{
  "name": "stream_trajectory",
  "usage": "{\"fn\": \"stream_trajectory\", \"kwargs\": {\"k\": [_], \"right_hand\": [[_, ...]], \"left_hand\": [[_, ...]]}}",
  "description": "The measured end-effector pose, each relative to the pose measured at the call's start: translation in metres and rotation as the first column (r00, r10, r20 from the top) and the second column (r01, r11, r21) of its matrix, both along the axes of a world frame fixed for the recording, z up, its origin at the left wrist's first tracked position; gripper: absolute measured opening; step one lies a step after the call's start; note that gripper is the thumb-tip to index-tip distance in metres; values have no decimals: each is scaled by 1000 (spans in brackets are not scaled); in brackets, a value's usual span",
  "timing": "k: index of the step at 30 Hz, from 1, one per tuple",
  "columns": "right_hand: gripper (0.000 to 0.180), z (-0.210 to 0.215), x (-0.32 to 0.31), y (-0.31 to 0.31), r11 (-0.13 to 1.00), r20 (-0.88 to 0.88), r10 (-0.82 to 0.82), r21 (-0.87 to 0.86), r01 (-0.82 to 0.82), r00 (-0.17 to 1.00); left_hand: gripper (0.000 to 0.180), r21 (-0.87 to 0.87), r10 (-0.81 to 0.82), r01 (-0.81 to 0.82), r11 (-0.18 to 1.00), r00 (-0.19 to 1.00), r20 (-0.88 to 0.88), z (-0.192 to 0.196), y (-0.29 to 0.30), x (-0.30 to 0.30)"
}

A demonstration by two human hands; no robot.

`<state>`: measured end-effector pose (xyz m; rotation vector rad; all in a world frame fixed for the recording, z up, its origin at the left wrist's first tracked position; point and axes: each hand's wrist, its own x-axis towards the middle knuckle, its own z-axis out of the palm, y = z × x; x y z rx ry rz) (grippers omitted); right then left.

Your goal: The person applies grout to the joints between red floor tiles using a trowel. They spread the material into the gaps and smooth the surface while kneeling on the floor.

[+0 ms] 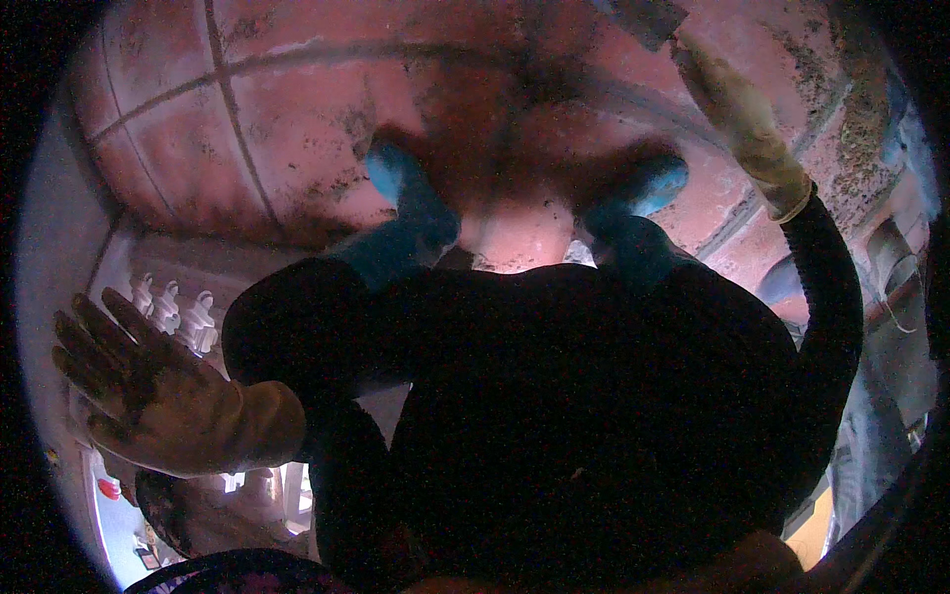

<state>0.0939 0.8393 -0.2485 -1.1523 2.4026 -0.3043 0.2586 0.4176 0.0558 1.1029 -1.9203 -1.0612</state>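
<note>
My left hand [168,396], in a tan work glove darkened with dirt, is held out at the left. Its fingers are spread and it holds nothing. At the upper right, my right hand [742,119], in a similar glove, reaches over the floor. Its fingers look closed at the end of a grey, flat-edged block-like thing [648,20], partly cut off by the picture's edge; its kind is unclear. Dark crumbs and smears lie on the reddish tiled floor [317,109] in front of me.
My blue boots [426,213] stand apart on the tiles. Several white figure-shaped pieces [168,307] are beyond my left hand, near a pale wall [59,228]. A band of dark dirt [866,129] runs along the right side, near grey and bluish sheet-like items [901,307].
</note>
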Motion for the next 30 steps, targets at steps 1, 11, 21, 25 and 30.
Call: {"fn": "stream_trajectory", "kwargs": {"k": [1,11,21,25,30], "right_hand": [[56,-1,9,0,983,-140,167,100,-154,976],[60,20,0,12,912,215,146,350,-216,966],[38,32,-143,-51,949,-87,-308,-99,299,948],[40,26,-124,-54,986,-51,-149,-85,145,987],[46,3,-78,-29,997,-20,-55,45,56,998]], "left_hand": [[61,13,13,-13,1000,999,-43,0,0,0],[61,-251,-41,173,952,889,455,1,-12,17],[63,135,58,-45,990,994,-94,-2,5,-2],[62,137,80,-61,989,987,-138,-1,0,-1],[60,142,95,-73,987,983,-154,-2,-3,1]]}}
